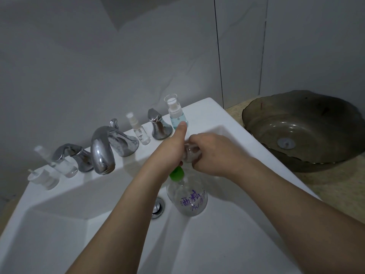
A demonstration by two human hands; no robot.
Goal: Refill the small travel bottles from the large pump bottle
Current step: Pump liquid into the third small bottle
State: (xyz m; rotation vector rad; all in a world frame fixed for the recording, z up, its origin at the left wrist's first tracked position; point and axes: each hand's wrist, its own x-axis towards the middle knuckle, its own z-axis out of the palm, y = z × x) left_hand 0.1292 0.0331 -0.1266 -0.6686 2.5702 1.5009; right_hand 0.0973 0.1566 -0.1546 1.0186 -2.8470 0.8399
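While the large clear pump bottle (187, 196) with a green pump head and purple handwriting stands in the white ceramic basin (227, 234) near the drain (158, 207), I see my right hand (212, 154) with fingers curled round a small clear travel bottle (189, 153) above the pump. My left hand (170, 149) sits on the green head, thumb raised; its fingers are hidden, so I cannot tell their grip. Other small bottles stand among the chrome taps (102, 153).

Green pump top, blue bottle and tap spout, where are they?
green pump top (177, 173), head view, on its green cap.
blue bottle (177, 119), head view, on its blue body.
tap spout (101, 153), head view, on its curved front.
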